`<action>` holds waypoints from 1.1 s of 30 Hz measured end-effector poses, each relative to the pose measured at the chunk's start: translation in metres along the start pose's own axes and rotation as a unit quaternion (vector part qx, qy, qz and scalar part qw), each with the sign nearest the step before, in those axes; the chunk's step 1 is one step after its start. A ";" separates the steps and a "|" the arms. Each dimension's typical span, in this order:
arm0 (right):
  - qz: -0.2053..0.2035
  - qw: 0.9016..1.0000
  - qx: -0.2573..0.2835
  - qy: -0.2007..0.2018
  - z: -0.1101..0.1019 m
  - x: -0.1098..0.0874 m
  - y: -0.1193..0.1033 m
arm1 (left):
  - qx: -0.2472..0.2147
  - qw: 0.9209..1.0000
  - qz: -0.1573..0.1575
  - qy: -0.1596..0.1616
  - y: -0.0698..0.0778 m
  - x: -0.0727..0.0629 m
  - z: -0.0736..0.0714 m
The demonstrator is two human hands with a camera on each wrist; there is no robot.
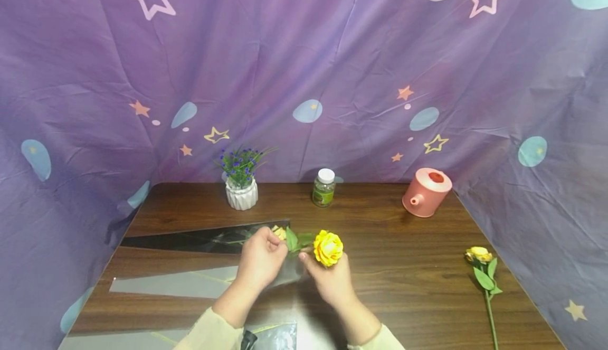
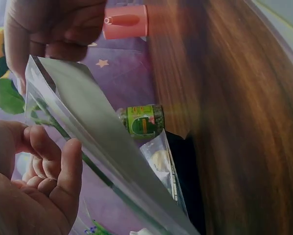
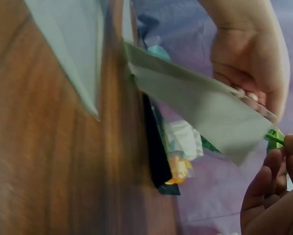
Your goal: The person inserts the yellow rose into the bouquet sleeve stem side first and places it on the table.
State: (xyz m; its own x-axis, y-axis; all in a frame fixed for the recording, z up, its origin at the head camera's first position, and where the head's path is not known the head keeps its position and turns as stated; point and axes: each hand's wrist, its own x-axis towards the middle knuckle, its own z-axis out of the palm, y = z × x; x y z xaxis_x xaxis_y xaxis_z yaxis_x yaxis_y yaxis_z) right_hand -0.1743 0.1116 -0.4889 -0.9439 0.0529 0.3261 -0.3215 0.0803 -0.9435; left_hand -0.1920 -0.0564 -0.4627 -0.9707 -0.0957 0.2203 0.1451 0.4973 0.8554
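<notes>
My right hand (image 1: 330, 278) pinches the green stem (image 3: 278, 139) of a yellow artificial rose (image 1: 328, 248) just below the bloom. The rose's lower stem (image 2: 104, 174) runs down inside a tapered flower sleeve (image 3: 200, 103), grey behind and clear in front. With curled fingers, my left hand (image 1: 263, 255) holds the clear edge of this sleeve near its wide mouth. The sleeve is tilted above the table, its narrow end to the left. Green leaves (image 1: 292, 239) show between the two hands. Behind them lies a black sleeve (image 1: 180, 240) with a paler yellow rose (image 1: 279, 232) in it.
Another grey sleeve (image 1: 128, 339) lies at the table's front left. A loose yellow rose (image 1: 480, 255) lies at the right. Along the back stand a white pot (image 1: 242, 197) of blue flowers, a white-lidded jar (image 1: 324, 187) and a pink watering can (image 1: 426, 194).
</notes>
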 end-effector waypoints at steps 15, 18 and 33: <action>-0.093 0.989 0.068 0.088 0.005 0.000 0.005 | -0.011 1.000 0.001 0.007 0.000 0.000 -0.001; -0.142 0.979 0.127 0.068 0.003 0.000 0.006 | -0.013 1.000 0.000 0.006 0.000 0.000 -0.001; -0.158 0.978 -0.128 0.054 -0.005 -0.001 0.009 | -0.016 1.000 0.008 0.016 0.002 0.003 -0.002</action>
State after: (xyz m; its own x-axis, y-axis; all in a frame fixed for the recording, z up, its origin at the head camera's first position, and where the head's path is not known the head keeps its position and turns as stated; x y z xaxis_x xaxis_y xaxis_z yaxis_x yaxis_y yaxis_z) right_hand -0.1758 0.1177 -0.4974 -0.7826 0.0890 0.6161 -0.5528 0.3555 -0.7536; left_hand -0.1939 -0.0578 -0.4591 -0.9617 -0.1166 0.2481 0.1662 0.4720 0.8658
